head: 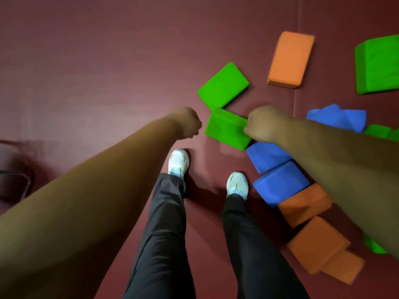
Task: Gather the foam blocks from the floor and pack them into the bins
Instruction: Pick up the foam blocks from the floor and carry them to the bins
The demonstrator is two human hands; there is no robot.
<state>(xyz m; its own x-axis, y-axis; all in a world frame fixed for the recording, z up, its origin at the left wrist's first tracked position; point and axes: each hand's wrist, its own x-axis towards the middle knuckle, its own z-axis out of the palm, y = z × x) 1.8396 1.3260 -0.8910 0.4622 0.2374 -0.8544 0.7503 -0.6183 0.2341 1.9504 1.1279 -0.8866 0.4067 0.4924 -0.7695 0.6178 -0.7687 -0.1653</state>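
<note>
**One hand on the green block, the other not yet**

From where I stand, the right hand [265, 124] has its fingers curled over the right-hand end of a green foam block [226, 131], just right of the middle of the frame. The left hand [187, 123] sits just beside the block's other end. Its fingers are tucked under and it holds nothing, with a sliver of floor [108, 72] showing between it and the foam. I can't tell whether the block is lifted or rests on the floor.

The block's upper corner meets a second green block [223, 86] lying flat above it. Its lower right corner overlaps a blue block [267, 156], which heads a row of blue and then orange blocks [304, 203] running toward the lower right.

I'd say a one-ended pinch on soft foam will let the block sag and swing. It would be better to open the left hand and bring it onto the free end, so both palms squeeze it square. Then lift straight up, so the corner clears the blue block without dragging it. The white shoes [178, 161] stand close below, so keep the block out in front.

No bin is plainly in view. A dark object [13, 180] at the left edge is too blurred to name, so the person will have to look for the bin before carrying.
</note>
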